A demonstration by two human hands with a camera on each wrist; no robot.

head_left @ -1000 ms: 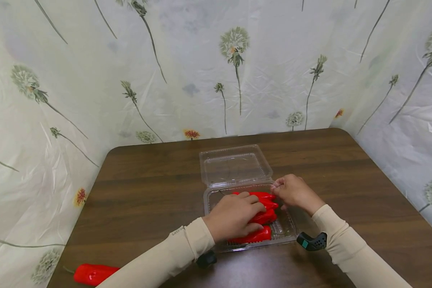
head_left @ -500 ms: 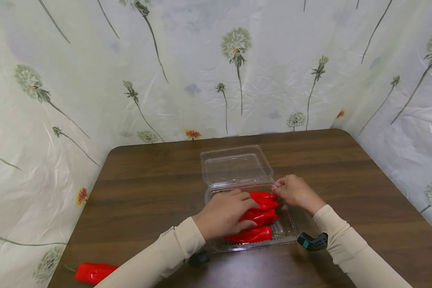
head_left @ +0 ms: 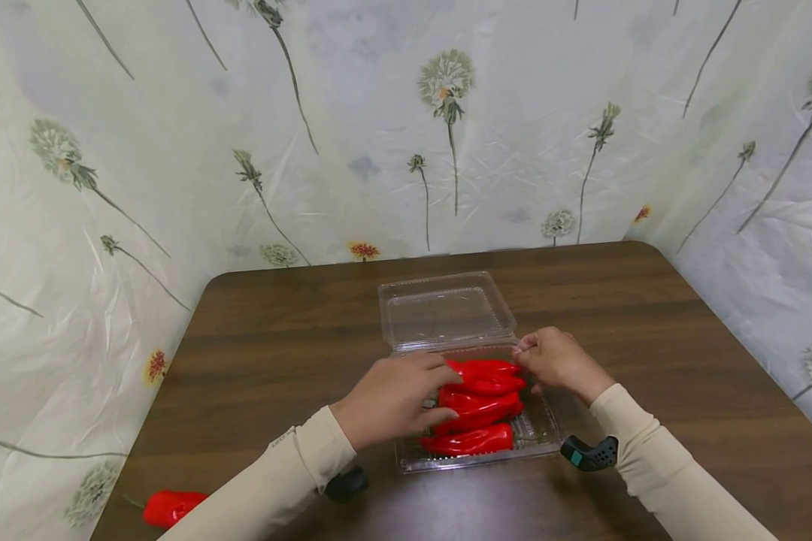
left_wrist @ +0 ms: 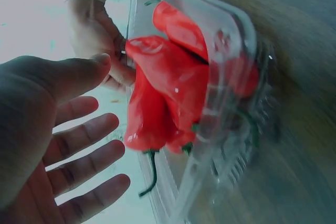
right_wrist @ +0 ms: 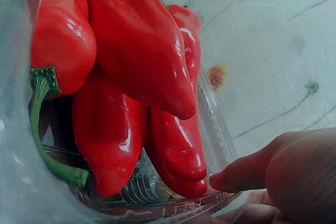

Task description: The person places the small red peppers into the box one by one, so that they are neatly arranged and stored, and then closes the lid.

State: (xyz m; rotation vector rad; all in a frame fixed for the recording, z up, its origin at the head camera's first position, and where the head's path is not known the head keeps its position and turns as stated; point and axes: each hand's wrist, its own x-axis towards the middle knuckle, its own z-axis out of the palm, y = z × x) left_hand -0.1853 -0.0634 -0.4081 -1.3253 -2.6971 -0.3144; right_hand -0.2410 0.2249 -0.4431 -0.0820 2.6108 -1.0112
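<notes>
A clear plastic clamshell container (head_left: 440, 467) lies on the table with several red peppers (head_left: 477, 411) inside. Some peppers are piled on others, and green stems show in both wrist views. My left hand (head_left: 391, 397) hovers over the container's left side; in the left wrist view its fingers (left_wrist: 86, 169) are spread and apart from the peppers. At the container's back right corner, my right hand (head_left: 560, 364) pinches the rim, with the thumb (right_wrist: 244, 174) against the edge in the right wrist view. The hinged lid (head_left: 443, 308) lies folded back behind the base.
Another red pepper (head_left: 171, 508) lies at the table's front left, partly hidden behind the left sleeve (head_left: 264, 481). The brown wooden table (head_left: 284, 361) meets a hanging sheet with dandelion print (head_left: 359, 98) at its back edge. A dark device (head_left: 589, 454) sits at the right wrist.
My left hand has drawn back to the left off the peppers, uncovering more of them. The right hand stays on the container's rim.
</notes>
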